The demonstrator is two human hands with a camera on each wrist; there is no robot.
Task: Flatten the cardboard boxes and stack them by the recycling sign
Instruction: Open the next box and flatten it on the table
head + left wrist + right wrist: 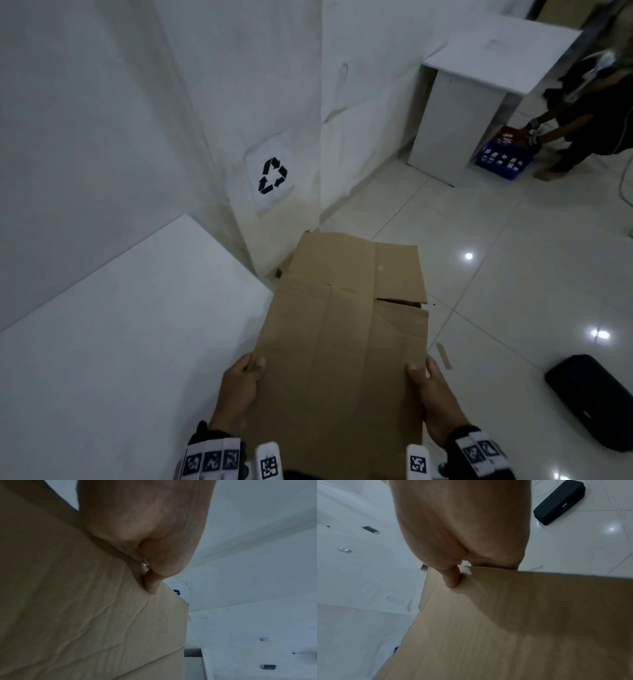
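Head view: you hold one flattened cardboard box (346, 329) by its near end, its long axis running away from you toward the recycling sign (271, 175) on the wall.
Left hand (239, 387): clasps the near left edge, thumb on top; the left wrist view shows the thumb (151, 582) pressed into the creased board.
Right hand (433, 394): clasps the near right edge the same way, thumb (452, 578) on the top face.
Key relation: the far end already reaches the floor's edge below the sign; the board lies straight ahead of both hands, neither nearer.
Count: one box in hand, and what looks like more flat cardboard (286, 265) under its far end; how many pieces, you cannot tell.
Next, as a judgement: lower the near end and let go.
Elsewhere: a black case (592, 401) lies on the floor to your right.
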